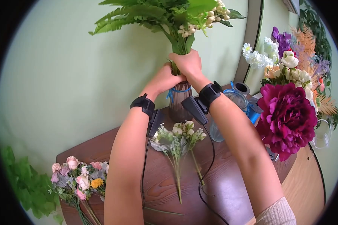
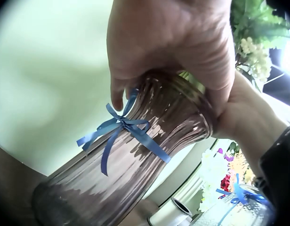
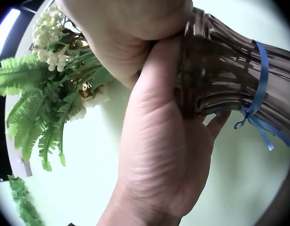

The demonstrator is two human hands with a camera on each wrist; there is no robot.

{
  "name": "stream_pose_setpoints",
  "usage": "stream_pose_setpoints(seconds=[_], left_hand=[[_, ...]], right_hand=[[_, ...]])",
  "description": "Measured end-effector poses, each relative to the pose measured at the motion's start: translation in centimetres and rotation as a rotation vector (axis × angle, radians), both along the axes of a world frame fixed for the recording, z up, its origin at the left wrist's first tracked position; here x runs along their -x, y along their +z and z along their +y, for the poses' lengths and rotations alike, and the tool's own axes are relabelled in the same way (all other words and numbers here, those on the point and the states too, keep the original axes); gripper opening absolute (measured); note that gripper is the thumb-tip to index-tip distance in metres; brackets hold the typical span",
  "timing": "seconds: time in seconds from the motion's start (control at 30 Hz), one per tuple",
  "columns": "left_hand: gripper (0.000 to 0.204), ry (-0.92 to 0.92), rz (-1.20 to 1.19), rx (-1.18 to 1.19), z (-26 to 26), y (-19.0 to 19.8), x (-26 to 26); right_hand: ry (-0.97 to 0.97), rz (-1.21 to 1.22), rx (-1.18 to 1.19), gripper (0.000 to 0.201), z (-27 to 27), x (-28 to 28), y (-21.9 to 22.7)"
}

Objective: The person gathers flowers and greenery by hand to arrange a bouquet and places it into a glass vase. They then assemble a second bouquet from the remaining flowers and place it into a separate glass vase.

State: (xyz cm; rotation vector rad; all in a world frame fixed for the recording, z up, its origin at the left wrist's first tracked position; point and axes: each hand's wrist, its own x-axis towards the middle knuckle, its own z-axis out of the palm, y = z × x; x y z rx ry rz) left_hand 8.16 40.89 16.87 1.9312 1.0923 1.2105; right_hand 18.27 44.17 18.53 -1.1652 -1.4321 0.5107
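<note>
Vase (image 1: 178, 107), one, tinted and ribbed, upright directly beneath both hands, a blue ribbon (image 2: 121, 123) tied in a bow round its neck, just below the left fingers. Left hand (image 1: 164, 79): curled round the vase's mouth, thumb along the rim. Right hand (image 1: 189, 65): just above and touching the left, grasping the stems of a green bunch (image 1: 174, 22) of fern fronds and cream berries, which spreads above both hands; how far the stems reach into the vase is hidden by the fingers. Glass jar (image 1: 234, 98), clear, to the right of the right hand. White sprigs (image 1: 176, 144), lying on the wooden table (image 1: 233, 187) below the hands, between the forearms. Pink bouquet (image 1: 82, 182), left of the left forearm. Magenta bloom (image 1: 288, 116), large, right of the right forearm.
</note>
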Motion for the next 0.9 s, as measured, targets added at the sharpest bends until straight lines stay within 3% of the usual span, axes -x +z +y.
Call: stream_pose_setpoints(seconds=[0.07,0.2,0.3,0.37,0.47,0.73,0.9], left_hand=[[0.067,-0.087,0.094,0.059,-0.3,0.1,0.5],[0.068,-0.093,0.067,0.048,-1.2,-0.5,1.2],[0.07,0.003,0.194,-0.017,-1.3,-1.8,1.7],[0.076,0.124,0.122,-0.224,-1.4,-2.5,1.5],[0.078,0.183,0.1,-0.285,-2.1,-2.7,1.4],[0.079,0.337,0.294,-0.267,-5.2,-1.9,3.3],[0.074,0.369,0.29,-0.289,-7.7,-2.1,4.9]], right_hand=[[-0.013,-0.057,0.031,0.03,-0.6,-0.1,0.2],[0.08,0.023,0.048,0.038,-0.8,-0.3,-0.2],[0.204,0.084,0.009,0.037,-0.3,-0.1,-0.7],[0.375,0.111,-0.018,0.034,-0.5,0.2,-0.7],[0.464,0.059,-0.002,0.024,-2.1,0.5,-0.2],[0.579,0.109,0.016,0.025,-4.2,2.1,0.0],[0.58,-0.16,0.026,0.033,-6.1,3.2,0.0]])
